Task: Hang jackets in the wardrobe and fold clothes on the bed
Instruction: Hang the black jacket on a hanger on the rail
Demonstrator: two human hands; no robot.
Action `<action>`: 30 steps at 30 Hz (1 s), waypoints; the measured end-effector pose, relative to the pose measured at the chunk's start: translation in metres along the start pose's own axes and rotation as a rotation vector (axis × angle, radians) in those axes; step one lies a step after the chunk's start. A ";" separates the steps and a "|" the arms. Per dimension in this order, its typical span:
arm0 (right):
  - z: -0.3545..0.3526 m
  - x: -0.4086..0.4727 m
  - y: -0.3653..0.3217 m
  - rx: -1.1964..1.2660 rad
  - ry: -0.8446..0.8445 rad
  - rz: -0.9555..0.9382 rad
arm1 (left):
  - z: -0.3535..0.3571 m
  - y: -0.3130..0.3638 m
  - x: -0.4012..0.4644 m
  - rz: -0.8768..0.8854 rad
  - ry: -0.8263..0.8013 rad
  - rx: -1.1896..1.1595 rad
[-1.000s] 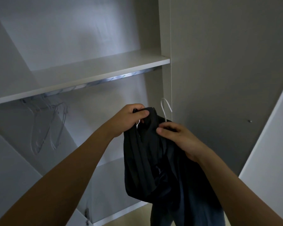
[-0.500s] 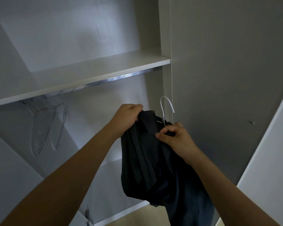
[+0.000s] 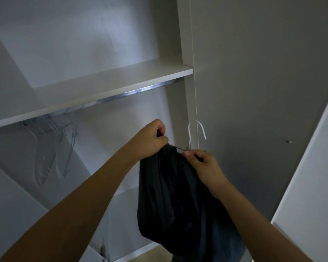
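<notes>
A dark jacket (image 3: 170,201) hangs in loose folds in front of the open wardrobe, draped on a white wire hanger (image 3: 190,135) whose hook sticks up above it. My left hand (image 3: 150,140) grips the jacket's top edge at the hanger's left shoulder. My right hand (image 3: 203,165) pinches the jacket's collar just under the hook. Both hands are below the metal rail (image 3: 136,90), which runs under the white shelf (image 3: 106,82).
Several bare wire hangers (image 3: 51,152) hang on the rail at the left. The wardrobe's side panel (image 3: 187,103) stands right behind the hook, with a grey door (image 3: 254,91) beyond it. A lower shelf edge (image 3: 140,251) shows at the bottom.
My left hand has slid up along the hanger and pulled the jacket's edge with it. My right hand has dropped to the collar, and more of the hook and wire shows.
</notes>
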State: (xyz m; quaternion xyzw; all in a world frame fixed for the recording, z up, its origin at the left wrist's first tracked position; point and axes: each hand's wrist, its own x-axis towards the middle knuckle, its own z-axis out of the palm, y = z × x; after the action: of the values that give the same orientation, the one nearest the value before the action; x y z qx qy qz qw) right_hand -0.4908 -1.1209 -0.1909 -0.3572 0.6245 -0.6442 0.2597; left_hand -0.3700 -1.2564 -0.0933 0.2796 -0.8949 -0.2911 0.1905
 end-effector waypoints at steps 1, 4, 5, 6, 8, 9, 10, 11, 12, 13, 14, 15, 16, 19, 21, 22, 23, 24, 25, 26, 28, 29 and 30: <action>-0.004 0.001 0.001 0.044 0.010 0.014 | -0.007 -0.001 -0.003 0.044 -0.045 -0.012; -0.012 0.004 -0.001 0.084 -0.034 0.040 | -0.025 0.008 -0.011 0.207 -0.175 0.107; -0.012 0.005 -0.004 0.090 -0.072 0.024 | -0.029 0.013 -0.013 0.280 -0.195 0.199; -0.011 0.006 -0.008 0.093 -0.110 0.000 | -0.032 0.019 -0.015 0.373 -0.189 0.311; -0.006 0.008 -0.017 0.087 -0.173 -0.061 | -0.036 0.030 -0.017 0.572 -0.125 0.541; -0.004 0.009 -0.021 0.071 -0.199 -0.074 | -0.040 0.034 -0.019 0.647 -0.090 0.624; -0.003 0.010 -0.025 0.047 -0.229 -0.071 | -0.043 0.037 -0.020 0.694 -0.068 0.669; -0.001 0.010 -0.027 0.022 -0.264 -0.070 | -0.046 0.040 -0.021 0.719 -0.058 0.677; 0.000 0.011 -0.029 -0.001 -0.297 -0.081 | -0.049 0.041 -0.021 0.718 -0.055 0.655; 0.003 0.012 -0.031 -0.025 -0.317 -0.108 | -0.052 0.041 -0.021 0.698 -0.054 0.602; 0.005 0.013 -0.033 -0.049 -0.312 -0.136 | -0.054 0.041 -0.021 0.665 -0.060 0.528; 0.009 0.015 -0.036 -0.064 -0.292 -0.152 | -0.054 0.040 -0.020 0.627 -0.068 0.452; 0.012 0.017 -0.038 -0.078 -0.276 -0.157 | -0.054 0.039 -0.020 0.587 -0.073 0.388; 0.019 0.022 -0.037 -0.117 -0.204 -0.135 | -0.051 0.027 -0.018 0.437 0.028 0.277; 0.020 0.021 -0.037 -0.123 -0.147 -0.111 | -0.047 0.019 -0.015 0.257 0.144 0.189; 0.018 0.020 -0.035 -0.137 -0.137 -0.112 | -0.044 0.016 -0.015 0.133 0.172 0.099; 0.016 0.019 -0.034 -0.159 -0.144 -0.117 | -0.042 0.016 -0.016 0.010 0.170 -0.061; 0.015 0.019 -0.033 -0.164 -0.160 -0.123 | -0.040 0.016 -0.017 -0.105 0.146 -0.280; 0.013 0.020 -0.032 -0.140 -0.175 -0.125 | -0.038 0.015 -0.018 -0.198 0.111 -0.504; 0.011 0.020 -0.033 -0.105 -0.184 -0.112 | -0.038 0.014 -0.020 -0.254 0.077 -0.681; 0.008 0.018 -0.036 -0.037 -0.202 -0.047 | -0.037 0.011 -0.024 -0.257 0.056 -0.830; 0.007 0.017 -0.038 0.004 -0.215 -0.011 | -0.037 0.009 -0.026 -0.245 0.057 -0.824; 0.006 0.015 -0.041 0.053 -0.221 0.021 | -0.036 0.006 -0.027 -0.234 0.062 -0.775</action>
State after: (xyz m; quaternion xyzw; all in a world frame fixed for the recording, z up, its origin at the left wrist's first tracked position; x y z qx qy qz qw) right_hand -0.4905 -1.1327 -0.1490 -0.4124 0.5784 -0.6146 0.3430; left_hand -0.3333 -1.2505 -0.0677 0.2958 -0.6747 -0.6181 0.2742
